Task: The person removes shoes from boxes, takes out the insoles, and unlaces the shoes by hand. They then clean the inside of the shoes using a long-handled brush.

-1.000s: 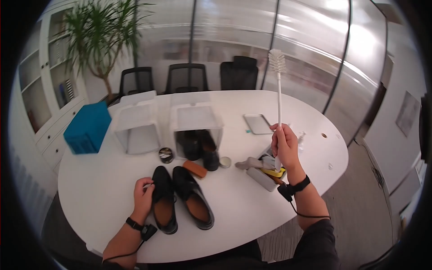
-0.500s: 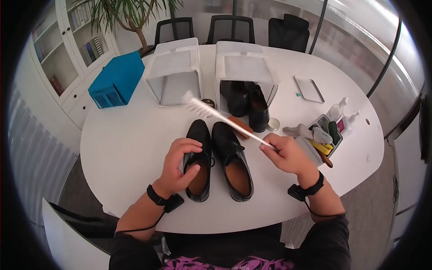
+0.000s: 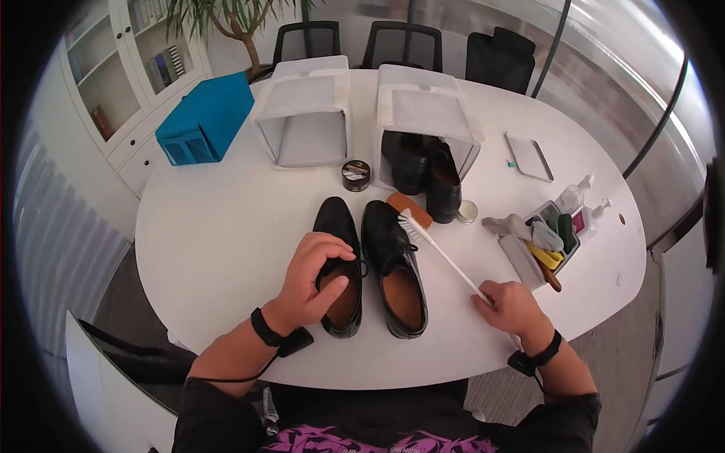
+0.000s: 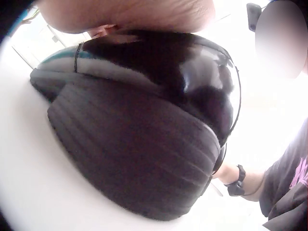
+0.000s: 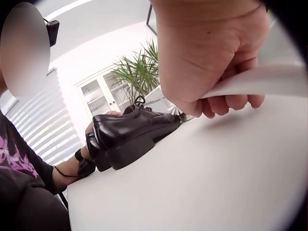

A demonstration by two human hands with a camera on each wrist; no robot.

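Note:
In the head view, a pair of black lace-up dress shoes stands on the table, toes pointing away. My left hand (image 3: 311, 278) rests over the left shoe (image 3: 336, 219), its fingers loosely bent and thumb apart near the opening. My right hand (image 3: 513, 308) grips the handle of a long white brush (image 3: 447, 260) right of the shoes. The brush's bristles lie beside the right shoe (image 3: 381, 230), near its laces. In the left wrist view, the shoe's dark sole (image 4: 130, 144) is turned to the camera. The white handle (image 5: 269, 81) passes through my curled fingers in the right wrist view.
Behind the shoes are an orange-brown block (image 3: 408, 208), a round black tin (image 3: 356, 175) and a small pale tin (image 3: 467, 211). Another black pair (image 3: 444, 185) sits in a white box (image 3: 427, 109). A grey caddy (image 3: 521, 260) with cloths and brushes stands right, near pump bottles (image 3: 596, 215).
My right hand has brought the brush down from upright, across above the shoes, then back right beside the right shoe. My left hand has shifted over the left shoe. The head view has tilted down.

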